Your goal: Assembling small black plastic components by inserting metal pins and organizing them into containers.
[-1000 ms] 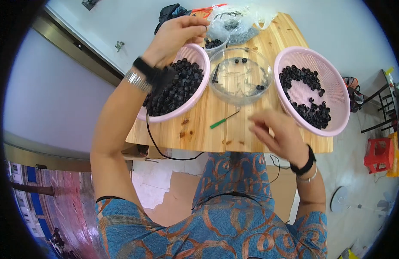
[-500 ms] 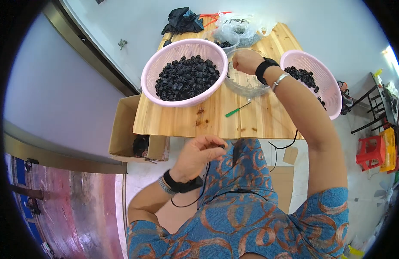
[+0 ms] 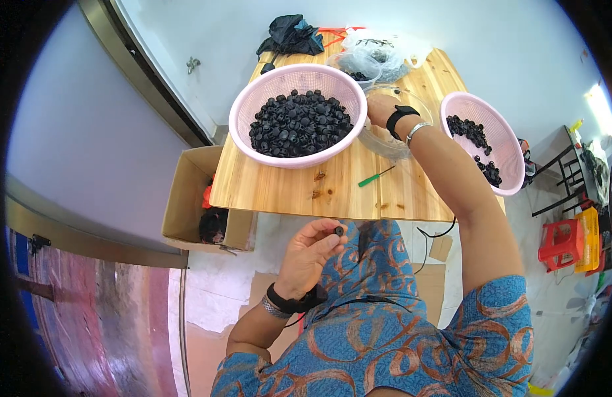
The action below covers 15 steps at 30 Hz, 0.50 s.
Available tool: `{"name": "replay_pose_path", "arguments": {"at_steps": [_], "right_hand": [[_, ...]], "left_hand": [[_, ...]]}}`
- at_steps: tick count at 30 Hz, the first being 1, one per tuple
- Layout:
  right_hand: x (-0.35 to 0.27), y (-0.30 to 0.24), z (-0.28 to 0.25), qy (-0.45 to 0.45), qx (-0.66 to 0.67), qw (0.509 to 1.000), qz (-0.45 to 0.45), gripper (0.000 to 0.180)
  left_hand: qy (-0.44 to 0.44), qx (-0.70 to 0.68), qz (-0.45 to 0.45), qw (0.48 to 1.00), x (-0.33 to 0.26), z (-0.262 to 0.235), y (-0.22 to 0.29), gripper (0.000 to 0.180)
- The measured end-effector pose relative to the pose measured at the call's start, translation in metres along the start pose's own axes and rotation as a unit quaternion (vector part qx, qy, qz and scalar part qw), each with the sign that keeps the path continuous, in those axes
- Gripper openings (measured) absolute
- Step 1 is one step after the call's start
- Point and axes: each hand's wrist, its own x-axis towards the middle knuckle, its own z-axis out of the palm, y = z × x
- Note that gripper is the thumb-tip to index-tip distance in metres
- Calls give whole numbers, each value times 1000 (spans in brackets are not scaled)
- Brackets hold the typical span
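Observation:
My left hand (image 3: 309, 255) is low over my lap, in front of the wooden table (image 3: 286, 192), and pinches a small black piece (image 3: 338, 231) between thumb and fingertips. My right hand (image 3: 380, 109) reaches across the table to the clear bowl (image 3: 393, 144), beside the big pink basket (image 3: 242, 112). Its fingers are curled at the bowl's near rim, and what they hold is hidden. That basket is heaped with small black pieces (image 3: 299, 122). A second pink basket (image 3: 512, 155) at the right holds fewer of them.
A green-handled tool (image 3: 375, 176) lies on the table near its front edge. Plastic bags (image 3: 380, 49), a small clear tub (image 3: 355, 66) and a black cloth (image 3: 289, 36) sit at the back. An open cardboard box (image 3: 187, 198) stands left of the table, and a red stool (image 3: 561, 241) at the right.
My left hand left the big pink basket and came down to my lap, now showing a black piece. My right hand moved from the table's front up to the clear bowl.

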Motion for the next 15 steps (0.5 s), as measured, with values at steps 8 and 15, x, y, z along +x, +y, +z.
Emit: {"name": "replay_pose_path", "arguments": {"at_steps": [8, 15], "right_hand": [[10, 14, 11, -30, 25, 998, 49, 18], [10, 16, 13, -34, 42, 997, 63, 19]], "left_hand": [[-27, 83, 84, 993, 2, 15, 2, 21], [5, 68, 67, 995, 3, 21, -6, 22]]}}
